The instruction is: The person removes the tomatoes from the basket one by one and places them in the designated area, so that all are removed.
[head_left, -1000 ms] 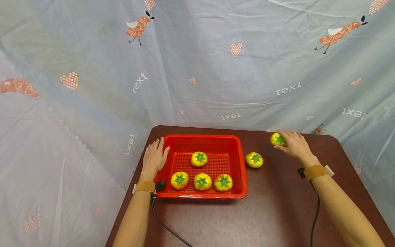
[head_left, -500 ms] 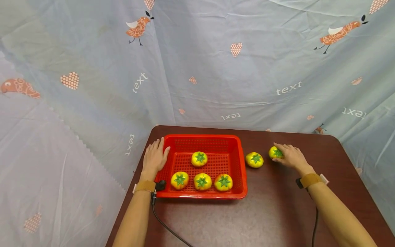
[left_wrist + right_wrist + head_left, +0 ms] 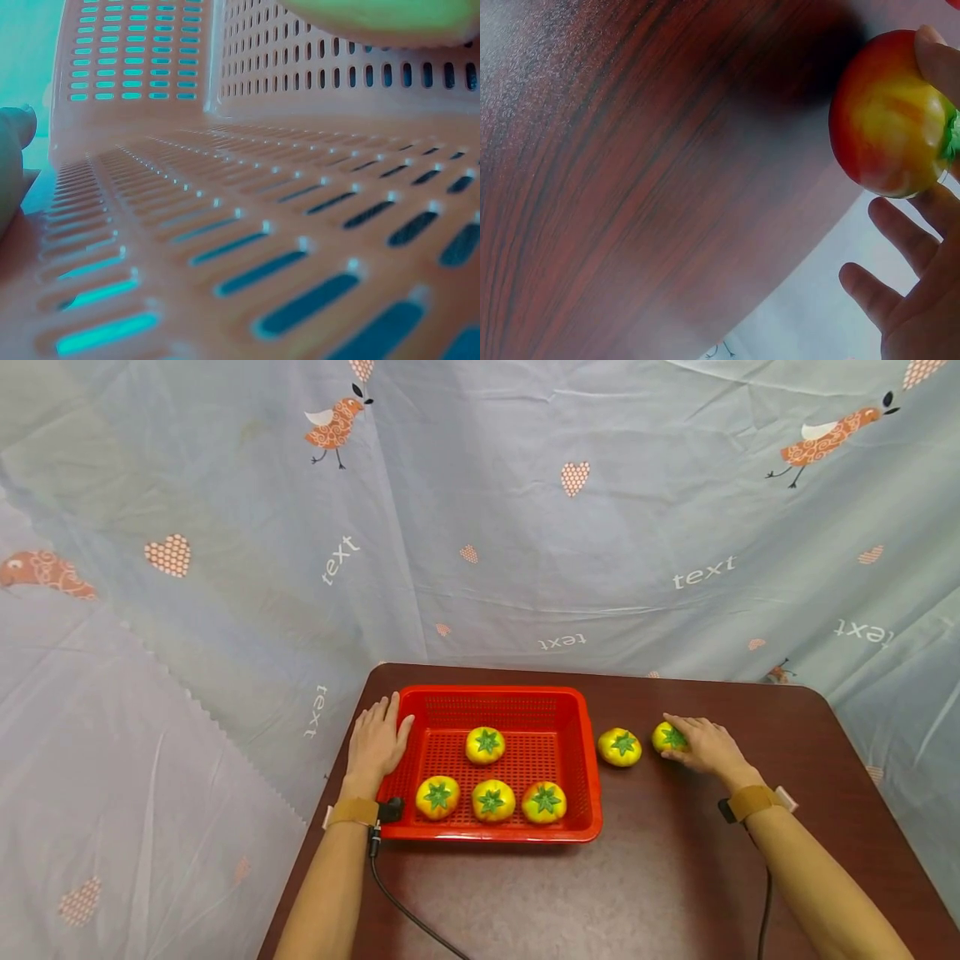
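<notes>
In the head view my right hand (image 3: 707, 745) holds a yellow tomato (image 3: 669, 737) with a green star-shaped top, close over the table. The right wrist view shows this tomato (image 3: 889, 112) red and yellow, between thumb and fingers, with two other fingers spread apart from it. Just left of it a second tomato (image 3: 619, 747) lies beside the red basket (image 3: 589, 777). My left hand (image 3: 374, 743) rests on the basket's left rim with its fingers extended. Several similar tomatoes sit inside, one (image 3: 485, 746) behind a front row.
The basket's slotted floor (image 3: 300, 225) fills the left wrist view. A dark brown table (image 3: 645, 877) carries everything. Behind it hangs a pale patterned cloth (image 3: 495, 527). Black cables (image 3: 412, 914) run from both wrist cameras.
My right hand has brought its tomato from the table's back edge toward me and slightly left, close to the other loose one. The left hand has stayed on the rim.
</notes>
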A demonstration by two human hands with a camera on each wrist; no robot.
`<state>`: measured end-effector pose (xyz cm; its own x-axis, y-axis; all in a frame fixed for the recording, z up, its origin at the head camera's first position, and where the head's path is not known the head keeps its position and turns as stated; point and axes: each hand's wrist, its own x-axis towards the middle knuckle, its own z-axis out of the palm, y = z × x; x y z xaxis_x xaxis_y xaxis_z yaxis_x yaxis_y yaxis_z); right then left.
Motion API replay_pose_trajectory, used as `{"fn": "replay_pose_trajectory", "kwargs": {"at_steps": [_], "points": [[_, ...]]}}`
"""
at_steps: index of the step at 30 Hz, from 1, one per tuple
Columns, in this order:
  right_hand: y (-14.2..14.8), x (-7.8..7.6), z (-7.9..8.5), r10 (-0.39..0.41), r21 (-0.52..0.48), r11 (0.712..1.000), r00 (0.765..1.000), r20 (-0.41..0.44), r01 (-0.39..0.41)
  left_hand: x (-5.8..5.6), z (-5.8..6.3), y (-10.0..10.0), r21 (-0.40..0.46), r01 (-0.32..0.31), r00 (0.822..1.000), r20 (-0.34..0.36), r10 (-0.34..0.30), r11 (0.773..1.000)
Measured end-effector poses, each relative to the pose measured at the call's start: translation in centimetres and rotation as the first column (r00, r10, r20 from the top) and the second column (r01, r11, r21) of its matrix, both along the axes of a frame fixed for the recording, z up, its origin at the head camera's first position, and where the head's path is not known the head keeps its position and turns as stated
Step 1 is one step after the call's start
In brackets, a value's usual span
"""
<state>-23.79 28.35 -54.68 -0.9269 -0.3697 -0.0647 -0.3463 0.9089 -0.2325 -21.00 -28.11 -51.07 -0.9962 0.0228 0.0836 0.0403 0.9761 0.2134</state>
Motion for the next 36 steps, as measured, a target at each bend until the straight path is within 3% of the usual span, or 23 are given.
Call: {"fn": "replay_pose_trajectory", "kwargs": {"at_steps": [36], "points": [[0.3, 1.1, 0.6, -0.008, -0.016, 1.000, 1.000, 0.007, 0.008, 0.0, -0.1, -0.1, -0.006, 0.002, 1.000, -0.003, -0.002, 1.000]]}}
